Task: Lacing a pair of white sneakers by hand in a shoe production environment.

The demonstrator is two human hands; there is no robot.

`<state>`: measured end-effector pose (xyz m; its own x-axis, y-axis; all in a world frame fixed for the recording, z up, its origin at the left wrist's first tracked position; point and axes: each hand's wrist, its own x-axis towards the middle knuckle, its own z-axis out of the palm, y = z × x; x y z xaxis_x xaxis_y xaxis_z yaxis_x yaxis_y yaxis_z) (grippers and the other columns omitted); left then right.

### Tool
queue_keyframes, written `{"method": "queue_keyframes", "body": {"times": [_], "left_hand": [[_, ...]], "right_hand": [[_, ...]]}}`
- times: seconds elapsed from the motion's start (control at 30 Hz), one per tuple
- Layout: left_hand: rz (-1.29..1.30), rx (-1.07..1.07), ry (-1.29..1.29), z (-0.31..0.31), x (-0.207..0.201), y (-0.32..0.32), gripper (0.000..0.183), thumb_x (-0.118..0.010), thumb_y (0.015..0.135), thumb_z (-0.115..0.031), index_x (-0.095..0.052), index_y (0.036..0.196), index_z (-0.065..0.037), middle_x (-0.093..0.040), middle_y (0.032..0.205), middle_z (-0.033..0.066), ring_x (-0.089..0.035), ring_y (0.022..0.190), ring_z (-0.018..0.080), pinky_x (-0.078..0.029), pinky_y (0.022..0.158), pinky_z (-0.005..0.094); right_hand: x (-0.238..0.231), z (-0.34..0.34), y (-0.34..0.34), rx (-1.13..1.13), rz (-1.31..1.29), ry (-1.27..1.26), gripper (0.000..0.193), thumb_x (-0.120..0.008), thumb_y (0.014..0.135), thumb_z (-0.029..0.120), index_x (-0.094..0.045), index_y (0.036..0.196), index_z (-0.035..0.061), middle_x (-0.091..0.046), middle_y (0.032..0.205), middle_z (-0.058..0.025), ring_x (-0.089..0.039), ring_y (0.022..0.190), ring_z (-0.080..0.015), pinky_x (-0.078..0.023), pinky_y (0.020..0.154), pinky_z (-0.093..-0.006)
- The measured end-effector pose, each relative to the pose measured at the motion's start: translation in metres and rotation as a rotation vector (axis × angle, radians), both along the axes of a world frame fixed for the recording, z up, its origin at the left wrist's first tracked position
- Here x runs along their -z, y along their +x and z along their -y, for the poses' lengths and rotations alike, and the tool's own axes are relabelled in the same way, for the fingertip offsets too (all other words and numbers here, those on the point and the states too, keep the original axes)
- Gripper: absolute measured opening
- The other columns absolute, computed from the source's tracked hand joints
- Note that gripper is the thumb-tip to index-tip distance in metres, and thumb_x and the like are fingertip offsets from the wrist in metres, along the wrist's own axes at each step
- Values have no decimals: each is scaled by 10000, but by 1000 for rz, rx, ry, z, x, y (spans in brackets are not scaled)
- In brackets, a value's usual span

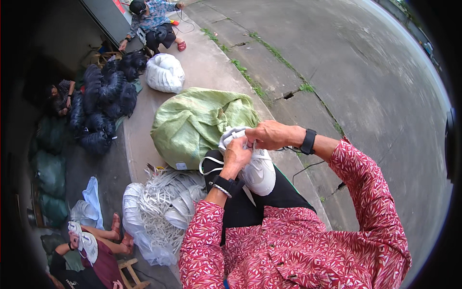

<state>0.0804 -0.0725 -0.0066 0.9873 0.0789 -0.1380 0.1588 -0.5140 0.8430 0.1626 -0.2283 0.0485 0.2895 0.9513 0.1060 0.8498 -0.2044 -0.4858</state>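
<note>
A white sneaker (pixel 260 174) rests across my thighs, its toe toward me. My left hand (pixel 236 155) is closed on the upper beside the lace opening. Opposite it, my right hand (pixel 270 135) bends in with thumb and fingers pinched at the eyelets, on the white shoelace. The fingertips of both hands meet there and hide most of the pinched part. A loose loop of the shoelace (pixel 208 163) hangs out left of the shoe, near my left wrist.
A green woven sack (pixel 190 127) stands just ahead. To my left lies an open plastic bag (pixel 137 226) full of white laces (pixel 166 202). Farther off are a white bundle (pixel 165 73), black bundles (pixel 103 103), a wooden stool (pixel 131 274) and three other people; one holds white shoes (pixel 88 243).
</note>
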Motion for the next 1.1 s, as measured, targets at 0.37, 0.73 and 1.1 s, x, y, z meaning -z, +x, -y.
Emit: {"method": "queue_keyframes", "body": {"times": [0.37,0.73,1.1], "left_hand": [[54,14,87,-1,-11,-18,58,-534,767,-80,-563,791,-36,-575,605,110,-569,517,224,-441,474,346],[104,-213,372,-71,-14,-78,67,-573,758,-110,-590,758,-45,-623,668,118,-616,612,286,-471,564,398],[71,-179,-326,-30,-45,-57,68,-559,865,-89,-541,842,-28,-525,575,-9,-445,426,31,-324,358,172]], "right_hand": [[-8,-5,-14,18,-79,-36,198,-649,725,126,-545,864,32,-619,681,-144,-612,660,-344,-451,565,-421],[0,-27,-14,153,-237,165,108,-599,794,155,-612,831,54,-624,665,-97,-614,627,-280,-448,555,-382],[-6,-37,-32,111,-475,239,114,-668,765,123,-653,805,17,-637,690,-92,-616,646,-194,-462,581,-317]]}}
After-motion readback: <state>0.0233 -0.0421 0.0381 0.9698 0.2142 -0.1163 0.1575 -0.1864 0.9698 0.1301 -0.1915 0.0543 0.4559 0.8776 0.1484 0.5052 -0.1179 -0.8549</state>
